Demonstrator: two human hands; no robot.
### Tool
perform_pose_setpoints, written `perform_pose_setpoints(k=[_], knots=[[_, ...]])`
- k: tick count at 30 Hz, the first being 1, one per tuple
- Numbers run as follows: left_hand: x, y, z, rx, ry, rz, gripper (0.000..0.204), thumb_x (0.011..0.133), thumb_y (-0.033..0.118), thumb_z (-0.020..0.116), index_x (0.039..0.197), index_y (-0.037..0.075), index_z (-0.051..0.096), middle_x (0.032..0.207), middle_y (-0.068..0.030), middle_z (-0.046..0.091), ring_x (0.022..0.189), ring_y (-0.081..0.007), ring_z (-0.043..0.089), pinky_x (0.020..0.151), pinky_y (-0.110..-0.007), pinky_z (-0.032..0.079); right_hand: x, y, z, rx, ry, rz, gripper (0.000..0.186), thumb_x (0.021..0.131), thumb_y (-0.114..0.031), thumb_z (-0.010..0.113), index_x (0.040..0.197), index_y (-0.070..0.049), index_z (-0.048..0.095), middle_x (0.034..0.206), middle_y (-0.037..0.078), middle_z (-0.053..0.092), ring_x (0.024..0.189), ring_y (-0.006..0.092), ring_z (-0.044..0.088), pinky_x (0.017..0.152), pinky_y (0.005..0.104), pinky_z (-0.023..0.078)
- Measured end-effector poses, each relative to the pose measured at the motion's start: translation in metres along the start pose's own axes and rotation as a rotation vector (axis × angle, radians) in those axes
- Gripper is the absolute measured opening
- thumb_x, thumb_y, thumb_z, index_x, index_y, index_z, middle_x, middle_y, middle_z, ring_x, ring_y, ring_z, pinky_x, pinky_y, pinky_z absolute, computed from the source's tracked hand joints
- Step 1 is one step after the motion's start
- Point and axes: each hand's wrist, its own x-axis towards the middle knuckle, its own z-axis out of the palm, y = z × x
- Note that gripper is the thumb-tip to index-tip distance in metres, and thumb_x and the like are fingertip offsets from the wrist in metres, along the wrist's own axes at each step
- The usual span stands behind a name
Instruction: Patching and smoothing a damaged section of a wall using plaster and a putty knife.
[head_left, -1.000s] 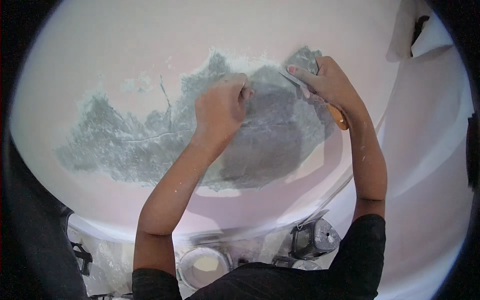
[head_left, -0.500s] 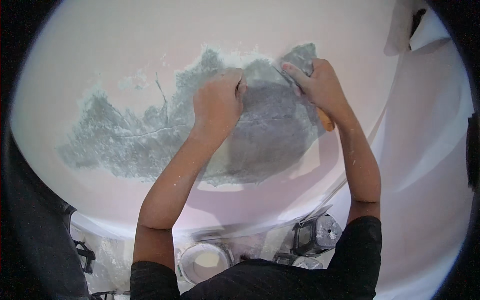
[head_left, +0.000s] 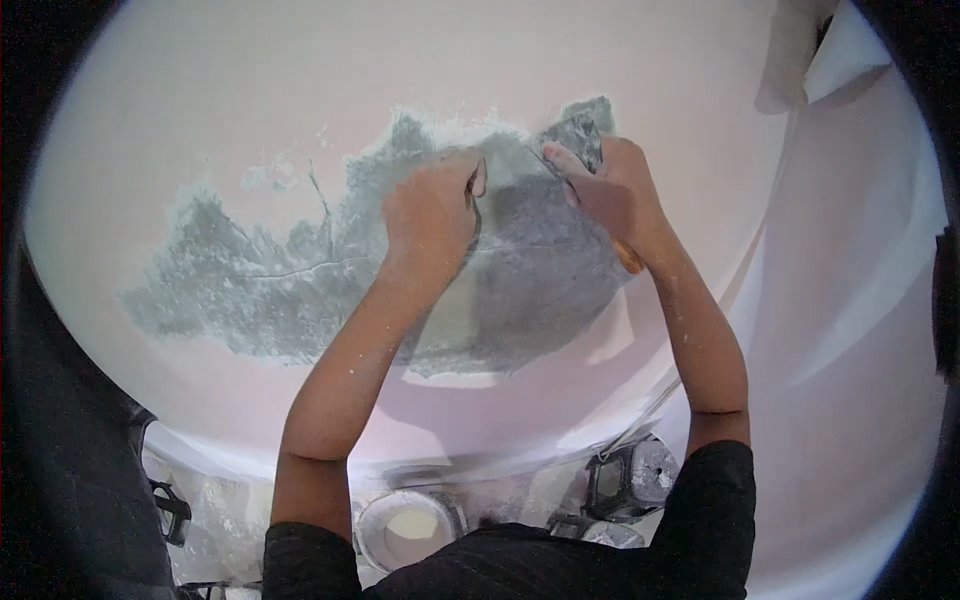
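A large patch of grey bare surface (head_left: 270,320) with ragged white edges shows in the pale pinkish wall (head_left: 300,80); a crack line runs across it. My right hand (head_left: 605,190) is closed round a putty knife (head_left: 579,140). Its wide grey-smeared blade lies at the upper right of the patch, and an orange-brown handle end sticks out below the palm. Over the upper middle of the patch is my left hand (head_left: 430,205), fingers curled into a fist. Whatever it grips, if anything, is hidden by the fingers.
Below the wall stands a white bucket (head_left: 405,528) with pale stuff inside. To its right sits a dusty black-framed object (head_left: 635,475). White sheeting (head_left: 850,250) hangs along the right side, and dark cloth (head_left: 75,450) covers the lower left.
My right hand has shifted left and slightly down with the putty knife, whose blade now shows more. My left hand stays in nearly the same spot, still curled.
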Motion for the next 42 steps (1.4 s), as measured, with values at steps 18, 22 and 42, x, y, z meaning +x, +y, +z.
perform_pose_setpoints(k=[18,22,42], knots=[[-0.004,0.008,0.001,-0.069,0.083,0.008,0.006,0.08,0.006,0.063,0.079,0.009,0.058,0.074,-0.0102,0.062,0.072,-0.0326,0.062,0.061,-0.041,0.047,0.012,0.004,0.016,-0.037,0.093,-0.484,0.041,0.089,-0.037,0.063,0.085,0.004,0.064,0.065,0.021,0.06,0.063,0.0367,0.059,0.065,0.0431,0.047],[-0.013,0.01,-0.011,0.0,0.024,-0.102,0.012,0.081,0.015,0.068,0.081,0.008,0.058,0.073,-0.0114,0.061,0.072,-0.0338,0.062,0.061,-0.042,0.047,0.004,-0.012,0.033,-0.058,0.132,-0.202,0.042,0.089,-0.037,0.063,0.086,0.004,0.063,0.07,0.021,0.061,0.065,0.0344,0.059,0.066,0.0429,0.046],[-0.034,-0.025,-0.084,0.026,-0.144,-0.12,0.022,0.082,0.025,0.068,0.079,0.005,0.058,0.074,-0.0139,0.059,0.072,-0.0356,0.06,0.062,-0.045,0.046,-0.016,0.004,0.093,0.151,0.471,-0.122,0.033,0.088,-0.029,0.068,0.069,-0.002,0.063,0.054,0.001,0.056,0.05,0.0102,0.052,0.049,0.03,0.042]])
